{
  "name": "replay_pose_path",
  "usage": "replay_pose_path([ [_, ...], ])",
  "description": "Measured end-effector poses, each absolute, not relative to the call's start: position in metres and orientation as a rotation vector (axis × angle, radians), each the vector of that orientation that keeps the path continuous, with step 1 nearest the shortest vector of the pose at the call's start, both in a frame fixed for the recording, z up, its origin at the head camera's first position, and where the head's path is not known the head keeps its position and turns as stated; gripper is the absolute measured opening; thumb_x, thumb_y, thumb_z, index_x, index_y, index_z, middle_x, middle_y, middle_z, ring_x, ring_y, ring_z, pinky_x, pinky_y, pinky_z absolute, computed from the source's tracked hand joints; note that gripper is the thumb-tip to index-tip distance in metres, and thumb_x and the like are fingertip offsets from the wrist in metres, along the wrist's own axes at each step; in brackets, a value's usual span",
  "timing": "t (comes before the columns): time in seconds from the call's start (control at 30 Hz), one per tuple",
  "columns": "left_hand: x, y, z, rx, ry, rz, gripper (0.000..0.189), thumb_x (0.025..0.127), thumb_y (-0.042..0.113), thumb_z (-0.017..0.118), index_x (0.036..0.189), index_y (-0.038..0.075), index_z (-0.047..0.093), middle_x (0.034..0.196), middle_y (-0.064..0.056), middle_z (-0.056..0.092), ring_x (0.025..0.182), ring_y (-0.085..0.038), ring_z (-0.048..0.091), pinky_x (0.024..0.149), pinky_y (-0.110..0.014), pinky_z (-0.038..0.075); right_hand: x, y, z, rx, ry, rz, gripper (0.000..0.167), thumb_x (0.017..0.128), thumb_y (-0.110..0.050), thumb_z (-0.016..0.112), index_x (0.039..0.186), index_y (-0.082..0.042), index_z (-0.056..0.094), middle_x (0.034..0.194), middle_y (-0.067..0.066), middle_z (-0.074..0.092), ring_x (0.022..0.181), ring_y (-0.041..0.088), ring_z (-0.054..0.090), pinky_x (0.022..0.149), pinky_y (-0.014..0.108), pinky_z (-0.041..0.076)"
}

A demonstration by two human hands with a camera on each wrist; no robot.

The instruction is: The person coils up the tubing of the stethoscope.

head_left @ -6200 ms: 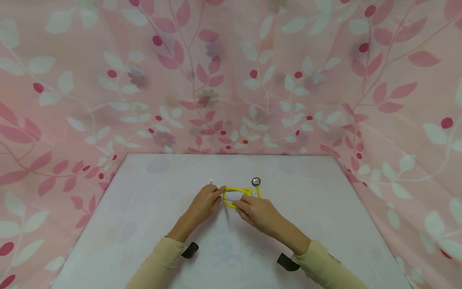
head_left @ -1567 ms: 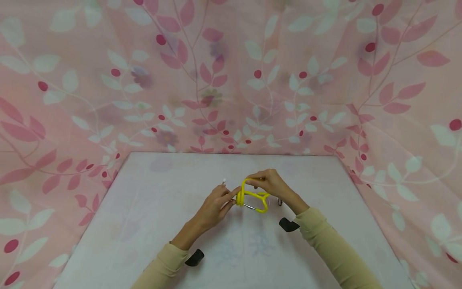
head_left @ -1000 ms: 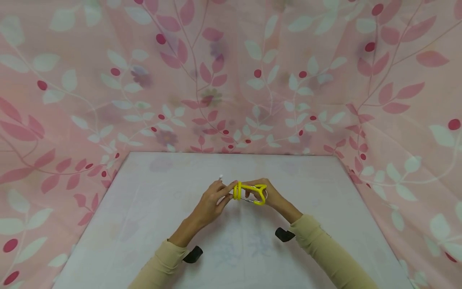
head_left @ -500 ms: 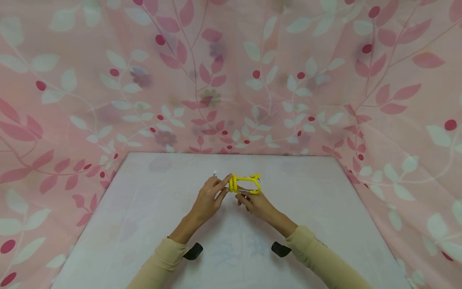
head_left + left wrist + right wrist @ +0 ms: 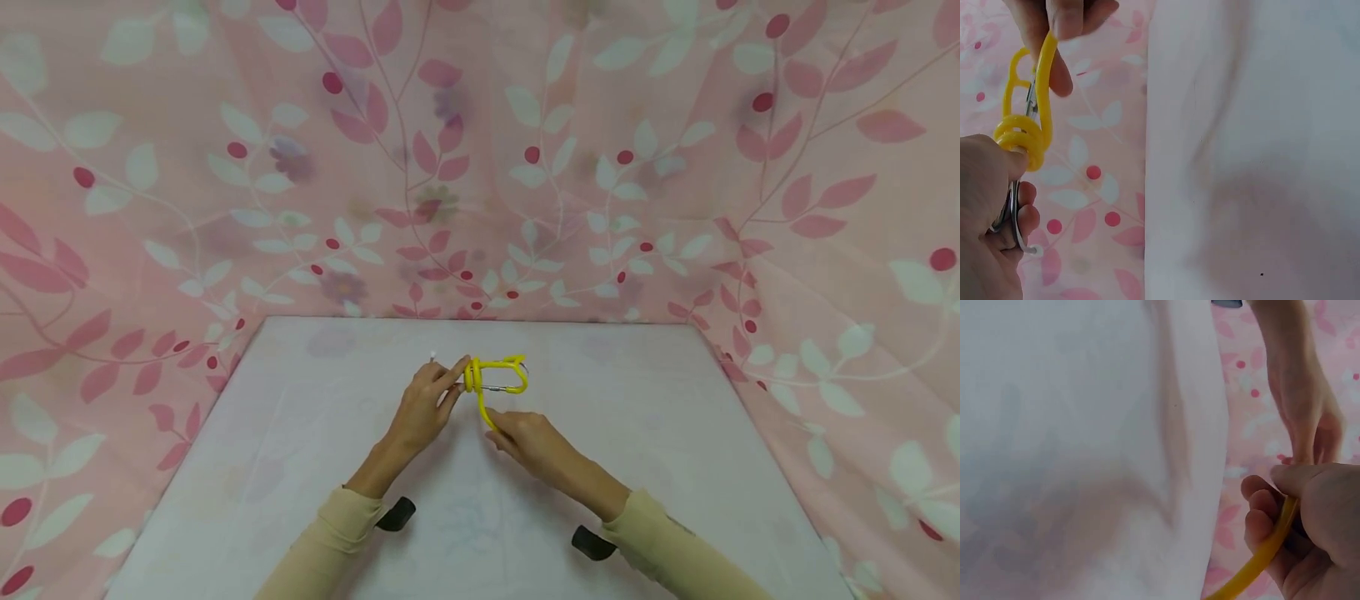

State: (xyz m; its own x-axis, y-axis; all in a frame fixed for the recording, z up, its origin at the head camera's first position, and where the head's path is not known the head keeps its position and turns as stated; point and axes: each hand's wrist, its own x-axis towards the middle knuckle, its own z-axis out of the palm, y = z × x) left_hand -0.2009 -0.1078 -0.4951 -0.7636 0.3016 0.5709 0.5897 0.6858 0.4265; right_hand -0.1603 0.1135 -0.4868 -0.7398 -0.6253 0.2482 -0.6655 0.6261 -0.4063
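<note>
A stethoscope (image 5: 474,377) with yellow tubing and metal ear tubes is held above the table. My left hand (image 5: 422,407) pinches it where the tubing is wound in several turns around the ear tubes. One white ear tip (image 5: 1035,250) sticks out past the left fingers in the left wrist view. My right hand (image 5: 536,437) grips the loose stretch of yellow tube (image 5: 483,410) that runs down from the coil. In the right wrist view that tube (image 5: 1260,556) passes between the curled fingers and thumb. I cannot see the chest piece.
A white-covered table (image 5: 360,533) lies beneath both hands. Pink leaf-patterned cloth (image 5: 480,167) hangs behind it and along both sides. Black wrist devices (image 5: 592,543) sit under the sleeves.
Earlier the tubing lay unwound with the chest piece visible; now it circles the ear tubes. In the last second the right hand came from behind the stethoscope round to the near side, drawing the tube down.
</note>
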Motion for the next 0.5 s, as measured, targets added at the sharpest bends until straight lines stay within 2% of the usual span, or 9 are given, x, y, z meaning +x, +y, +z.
replay_pose_path([
  [0.13, -0.204, -0.11, -0.498, -0.634, -2.457, -0.792, 0.055, 0.087, 0.008, 0.073, 0.138, 0.018, 0.058, 0.089, -0.006, 0.061, 0.082, -0.018, 0.053, 0.071, -0.03, 0.049, -0.152, 0.113, -0.479, 1.151, -2.745, 0.644, 0.034, 0.093, -0.023, 0.067, 0.123, -0.006, 0.068, 0.094, 0.0, 0.075, 0.075, 0.004, 0.064, 0.066, 0.017, 0.054],
  [0.33, -0.202, -0.111, -0.502, -0.704, -2.46, -0.705, 0.051, 0.086, 0.006, 0.074, 0.134, 0.015, 0.062, 0.086, -0.006, 0.061, 0.081, -0.019, 0.054, 0.074, -0.032, 0.049, -0.147, 0.117, -0.461, 1.154, -2.607, 0.508, 0.019, 0.088, -0.019, 0.074, 0.104, -0.011, 0.073, 0.075, -0.004, 0.068, 0.059, 0.001, 0.053, 0.055, 0.012, 0.044],
  [0.5, -0.199, -0.111, -0.503, -0.716, -2.461, -0.653, 0.05, 0.085, 0.007, 0.075, 0.133, 0.016, 0.063, 0.084, -0.005, 0.061, 0.081, -0.02, 0.054, 0.077, -0.033, 0.049, -0.149, 0.121, -0.445, 1.14, -2.542, 0.402, 0.017, 0.085, -0.022, 0.077, 0.1, -0.014, 0.075, 0.073, -0.007, 0.066, 0.058, 0.003, 0.052, 0.054, 0.013, 0.043],
])
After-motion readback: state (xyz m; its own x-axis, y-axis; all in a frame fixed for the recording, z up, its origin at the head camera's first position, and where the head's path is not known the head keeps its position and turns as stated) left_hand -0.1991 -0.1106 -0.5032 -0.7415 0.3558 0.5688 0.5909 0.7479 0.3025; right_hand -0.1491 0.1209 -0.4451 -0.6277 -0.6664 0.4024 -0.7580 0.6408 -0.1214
